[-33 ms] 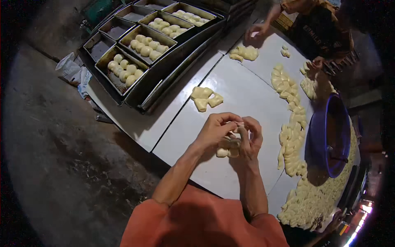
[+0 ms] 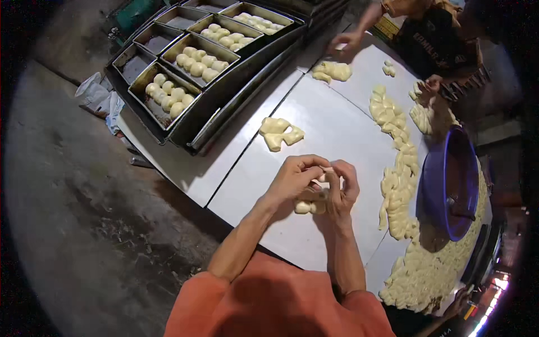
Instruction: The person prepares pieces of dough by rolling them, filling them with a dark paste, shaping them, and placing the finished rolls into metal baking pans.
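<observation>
My left hand (image 2: 297, 180) and my right hand (image 2: 343, 188) meet above the white table top, fingers pinched round a small piece of pale dough (image 2: 323, 177). Just beneath them, partly hidden by my fingers, lies a clump of rounded dough pieces (image 2: 306, 206). Farther forward, slightly left of my hands, is another loose group of flat dough pieces (image 2: 281, 132). To my right a long row of overlapping dough pieces (image 2: 396, 174) runs along the table, widening into a large spread of dough (image 2: 426, 275) near the bottom right.
Metal loaf pans (image 2: 144, 89), some holding dough balls, stand on black trays at top left. A purple basin (image 2: 433, 185) with brown contents sits at right. A person's hands (image 2: 347, 42) work at the far side near more dough (image 2: 332, 71). Concrete floor (image 2: 101, 224) lies left.
</observation>
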Demonstrator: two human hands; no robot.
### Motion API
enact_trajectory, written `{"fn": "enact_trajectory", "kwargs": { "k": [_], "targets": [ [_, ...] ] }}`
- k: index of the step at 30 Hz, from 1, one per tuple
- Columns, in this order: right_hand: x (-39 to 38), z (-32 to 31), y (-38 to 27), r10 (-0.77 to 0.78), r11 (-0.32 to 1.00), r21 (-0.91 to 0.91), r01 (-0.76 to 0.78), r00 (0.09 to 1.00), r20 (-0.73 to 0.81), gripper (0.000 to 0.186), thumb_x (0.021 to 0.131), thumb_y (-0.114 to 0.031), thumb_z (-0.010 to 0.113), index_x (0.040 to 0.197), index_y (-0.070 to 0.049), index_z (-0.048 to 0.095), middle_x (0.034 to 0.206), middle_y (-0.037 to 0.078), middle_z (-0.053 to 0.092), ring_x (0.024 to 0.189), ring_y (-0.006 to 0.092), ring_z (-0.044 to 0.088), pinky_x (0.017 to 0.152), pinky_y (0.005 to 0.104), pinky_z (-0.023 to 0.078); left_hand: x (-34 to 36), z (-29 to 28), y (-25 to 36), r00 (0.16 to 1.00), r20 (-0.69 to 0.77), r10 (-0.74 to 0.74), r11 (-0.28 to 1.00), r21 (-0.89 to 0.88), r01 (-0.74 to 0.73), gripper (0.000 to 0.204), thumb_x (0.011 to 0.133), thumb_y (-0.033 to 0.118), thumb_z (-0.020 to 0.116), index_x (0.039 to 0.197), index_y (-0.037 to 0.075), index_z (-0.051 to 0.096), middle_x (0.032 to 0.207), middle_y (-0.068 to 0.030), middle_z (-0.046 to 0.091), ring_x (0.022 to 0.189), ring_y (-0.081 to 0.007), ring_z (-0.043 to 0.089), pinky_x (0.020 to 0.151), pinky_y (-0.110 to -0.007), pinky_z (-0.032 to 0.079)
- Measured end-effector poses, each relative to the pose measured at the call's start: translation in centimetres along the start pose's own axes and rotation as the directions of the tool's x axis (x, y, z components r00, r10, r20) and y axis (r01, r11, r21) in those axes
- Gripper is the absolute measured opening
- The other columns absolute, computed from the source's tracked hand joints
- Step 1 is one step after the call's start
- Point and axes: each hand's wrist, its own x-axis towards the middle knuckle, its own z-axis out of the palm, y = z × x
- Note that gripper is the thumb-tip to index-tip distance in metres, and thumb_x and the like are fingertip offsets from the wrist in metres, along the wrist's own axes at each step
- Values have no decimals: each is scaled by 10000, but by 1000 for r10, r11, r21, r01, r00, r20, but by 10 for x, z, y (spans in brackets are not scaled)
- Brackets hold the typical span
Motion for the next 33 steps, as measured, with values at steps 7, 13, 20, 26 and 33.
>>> {"fn": "enact_trajectory", "kwargs": {
  "k": [7,13,20,26,33],
  "targets": [
    [-3,-25,9,64,985,-161,-65,998,-12,181,933,-124,735,892,-32,584,806,67,598,684,118,531,604,304,458,-8,19,-15,1000,0,-11,995,101,11,244,980,112,653,1177,-25,696,925,-52,700,766,-88,639,654,-244,545],
    [-2,-55,-34,212,962,-231,-147,934,289,383,874,-45,703,1243,-5,606,1060,108,665,877,228,642,773,320,563,-6,8,-42,999,-21,-26,1000,12,26,230,997,178,672,1096,-18,739,893,-7,716,768,-46,626,621,-217,522],
    [-13,-93,-30,622,783,-216,-584,753,217,196,904,-70,650,1065,37,682,980,166,699,850,248,666,763,336,546,-14,7,-34,958,146,248,589,762,-269,517,932,347,694,1325,21,615,1081,-176,717,950,-296,689,901,-409,505],
    [-10,-92,-24,555,812,-446,-377,736,389,184,940,-81,626,1048,46,705,1025,173,706,944,286,676,857,347,525,-18,-9,-59,889,385,247,231,868,-440,445,815,317,767,1158,50,669,1089,-127,674,1084,-307,604,1007,-486,393],
    [22,-64,-22,487,848,-388,-362,822,297,248,933,-143,644,1115,22,678,1167,192,670,1044,351,664,916,414,525,-26,-14,-42,910,320,265,403,821,-406,591,799,277,791,1301,20,614,1180,-158,675,1114,-348,608,1100,-520,360]
  ]
}}
